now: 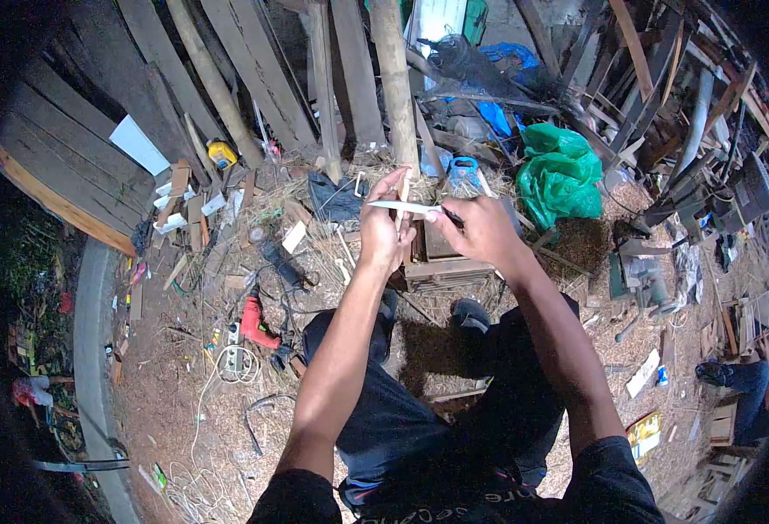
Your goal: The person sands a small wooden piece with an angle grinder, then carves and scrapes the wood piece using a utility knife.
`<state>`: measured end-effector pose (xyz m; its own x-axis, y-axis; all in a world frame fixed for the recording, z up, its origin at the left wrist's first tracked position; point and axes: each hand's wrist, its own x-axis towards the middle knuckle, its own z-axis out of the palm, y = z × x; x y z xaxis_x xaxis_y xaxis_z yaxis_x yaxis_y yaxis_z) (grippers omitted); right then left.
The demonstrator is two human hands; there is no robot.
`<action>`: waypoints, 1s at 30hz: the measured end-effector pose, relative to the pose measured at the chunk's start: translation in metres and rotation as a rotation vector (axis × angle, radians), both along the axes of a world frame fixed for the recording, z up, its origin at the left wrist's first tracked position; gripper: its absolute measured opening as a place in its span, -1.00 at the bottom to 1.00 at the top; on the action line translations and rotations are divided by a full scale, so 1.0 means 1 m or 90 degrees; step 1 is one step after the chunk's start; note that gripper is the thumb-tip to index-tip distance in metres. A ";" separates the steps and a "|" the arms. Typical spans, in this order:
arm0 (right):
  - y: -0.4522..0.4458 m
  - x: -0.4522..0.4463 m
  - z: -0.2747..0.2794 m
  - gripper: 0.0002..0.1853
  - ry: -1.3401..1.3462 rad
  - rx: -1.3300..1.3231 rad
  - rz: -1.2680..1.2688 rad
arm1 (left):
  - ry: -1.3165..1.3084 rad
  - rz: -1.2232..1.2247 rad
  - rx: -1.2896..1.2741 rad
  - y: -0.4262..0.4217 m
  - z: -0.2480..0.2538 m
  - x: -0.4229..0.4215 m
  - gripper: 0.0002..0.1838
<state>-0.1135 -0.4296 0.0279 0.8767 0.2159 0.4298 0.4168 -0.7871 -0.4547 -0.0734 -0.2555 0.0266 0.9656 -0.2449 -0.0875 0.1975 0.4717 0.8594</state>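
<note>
My right hand (480, 229) is closed around the dark handle of a knife (397, 206). Its pale blade points left, crossing in front of a thin wooden stick (406, 188). My left hand (382, 229) is wrapped around this stick, which stands roughly upright in the view. Blade and stick overlap; whether they touch I cannot tell. Below my hands is a wooden box-like block (450, 269), partly covered by my right forearm.
A red power drill (258, 323) lies left, near a white power strip (234, 360) with a tangled cord. A green plastic bag (561, 170) sits to the right. Planks (258, 70) lean at the back. Other people (747, 384) are at the right and left edges.
</note>
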 end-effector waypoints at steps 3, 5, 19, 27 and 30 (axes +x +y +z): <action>0.004 0.001 0.003 -0.62 -0.008 -0.030 -0.039 | 0.044 -0.004 -0.033 0.001 -0.002 0.002 -0.59; 0.004 0.008 -0.005 -0.61 -0.005 0.004 -0.090 | 0.044 -0.019 -0.053 0.002 -0.002 0.003 -0.59; 0.007 0.000 -0.006 -0.63 0.023 0.008 -0.012 | 0.011 0.007 -0.082 0.007 -0.002 0.003 -0.55; 0.010 0.004 -0.004 -0.66 0.008 -0.015 -0.015 | 0.015 0.028 -0.046 0.002 -0.005 0.000 -0.64; 0.008 0.007 -0.010 -0.67 -0.021 -0.026 -0.022 | 0.032 0.036 -0.013 -0.001 0.001 -0.004 -0.66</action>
<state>-0.1061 -0.4214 0.0183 0.8697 0.2040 0.4495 0.4030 -0.8192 -0.4081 -0.0769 -0.2560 0.0277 0.9725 -0.1919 -0.1321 0.2129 0.5010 0.8388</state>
